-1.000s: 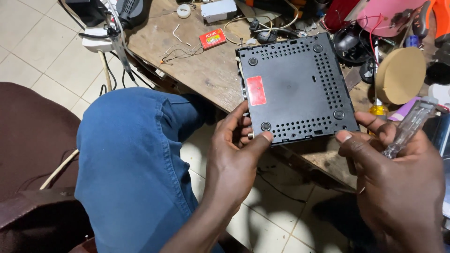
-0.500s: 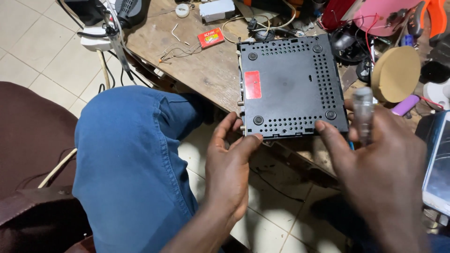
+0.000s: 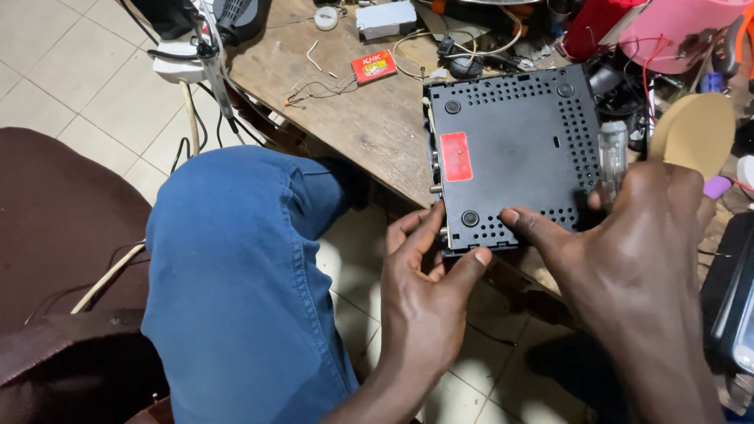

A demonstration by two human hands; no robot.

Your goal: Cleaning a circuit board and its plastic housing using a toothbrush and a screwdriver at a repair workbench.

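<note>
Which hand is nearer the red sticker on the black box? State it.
Left. The left hand grips the black box at its near corner just below the red sticker; the right hand sits farther right.

view: single head camera, worn by the person
facing: steeply down over the lap, toward the wooden table [image 3: 369,118] edge and tiled floor [image 3: 71,71]
nearness: close, both hands fill the lower right
shared scene: none, only one view

Black perforated box [image 3: 514,153] (red sticker [image 3: 456,156]), blue jeans [image 3: 243,275]
</note>
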